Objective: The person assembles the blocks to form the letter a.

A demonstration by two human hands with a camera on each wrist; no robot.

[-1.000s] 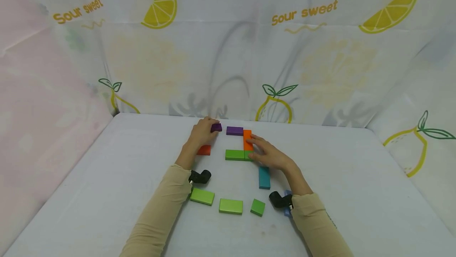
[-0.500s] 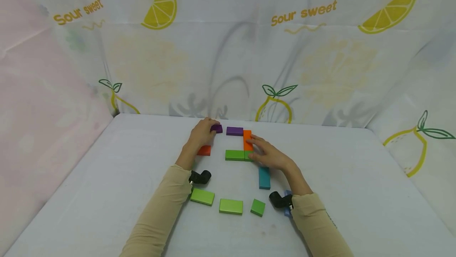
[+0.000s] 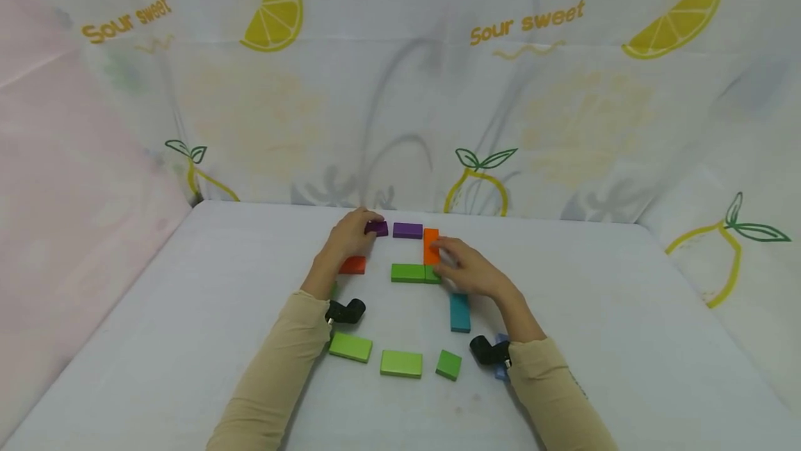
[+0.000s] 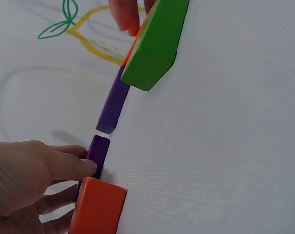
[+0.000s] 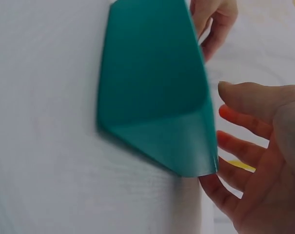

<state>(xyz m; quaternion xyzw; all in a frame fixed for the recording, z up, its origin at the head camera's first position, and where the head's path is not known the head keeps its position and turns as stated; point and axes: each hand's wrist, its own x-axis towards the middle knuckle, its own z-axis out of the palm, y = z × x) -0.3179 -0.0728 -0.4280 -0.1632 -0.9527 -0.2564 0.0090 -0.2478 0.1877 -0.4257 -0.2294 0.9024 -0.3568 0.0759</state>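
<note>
Up at the far side of the table, my left hand [image 3: 349, 237] pinches a dark purple block [image 3: 378, 228]. In the left wrist view its thumb lies on the near face of that block, the fingers behind. A second purple block [image 3: 408, 231] lies just to the right, a narrow gap between them. My right hand [image 3: 472, 272] hovers with loosely spread fingers at an orange block [image 3: 430, 248] and a small green block [image 3: 432, 275]. Its fingertips overlap both in the head view. A longer green block [image 3: 408, 273] adjoins the small one on the left.
A red-orange block [image 3: 354, 265] lies beside my left wrist. Below my right hand is a teal block [image 3: 459, 313], with a blue block [image 3: 501, 372] partly under the sleeve. Two lime blocks [image 3: 401, 364] and a tilted green block [image 3: 448, 365] lie nearer. A printed cloth [image 3: 400, 89] stands behind.
The dark purple block in my left hand has shifted slightly right and nearer, narrowing the gap to the second purple block. My right hand stays put; the head view has shifted a little.
</note>
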